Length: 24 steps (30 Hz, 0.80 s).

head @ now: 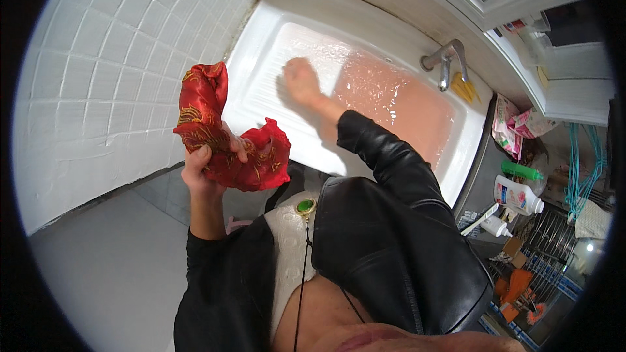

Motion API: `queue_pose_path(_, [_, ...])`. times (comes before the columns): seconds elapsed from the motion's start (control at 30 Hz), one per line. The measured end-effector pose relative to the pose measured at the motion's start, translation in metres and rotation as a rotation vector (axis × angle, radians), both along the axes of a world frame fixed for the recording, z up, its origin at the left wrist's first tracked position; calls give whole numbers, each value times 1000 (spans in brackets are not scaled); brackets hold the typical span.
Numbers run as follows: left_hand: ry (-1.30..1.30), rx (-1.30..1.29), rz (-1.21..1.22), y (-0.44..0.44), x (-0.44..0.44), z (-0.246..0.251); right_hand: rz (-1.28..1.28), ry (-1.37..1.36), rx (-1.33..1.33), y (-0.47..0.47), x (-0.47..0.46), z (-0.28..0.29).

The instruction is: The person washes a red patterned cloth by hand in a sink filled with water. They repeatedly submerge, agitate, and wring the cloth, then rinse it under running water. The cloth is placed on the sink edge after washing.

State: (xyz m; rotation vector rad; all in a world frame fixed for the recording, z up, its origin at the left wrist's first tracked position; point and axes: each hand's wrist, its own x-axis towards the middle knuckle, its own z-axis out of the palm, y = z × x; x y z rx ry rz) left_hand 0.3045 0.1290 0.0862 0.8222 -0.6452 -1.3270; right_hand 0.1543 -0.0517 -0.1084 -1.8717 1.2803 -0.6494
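In my left hand [208, 164] is a bunched red satin cloth [203, 134] with gold patterns, gripped near its middle. Its ends stick out above and to the right of the fingers, outside the sink's near left corner. Over the ribbed washboard part of the white ceramic sink [259, 93] is my right hand [301, 80], blurred, with its fingers curled; whether it holds anything cannot be made out. Pinkish-red water [396, 112] fills the basin to the right of that hand.
A metal faucet [445, 61] stands at the sink's far right, beside yellow gloves or cloth [464, 88]. White bottles [516, 195], a green bottle [521, 170] and blue hangers [582, 166] are at the right. A tiled wall [122, 58] borders the left.
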Motion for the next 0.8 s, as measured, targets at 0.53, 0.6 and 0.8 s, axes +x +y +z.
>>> queue_pose_path(0.53, [88, 68, 11, 7, 10, -10, 128, 507, -219, -74, 3, -47])
queue_pose_path(0.6, [111, 38, 7, 7, 10, -7, 27, 531, -206, -60, -24, -37])
queue_pose_path(0.8, [183, -22, -1, -2, 12, -12, -368, 502, -87, -51, -165, -76])
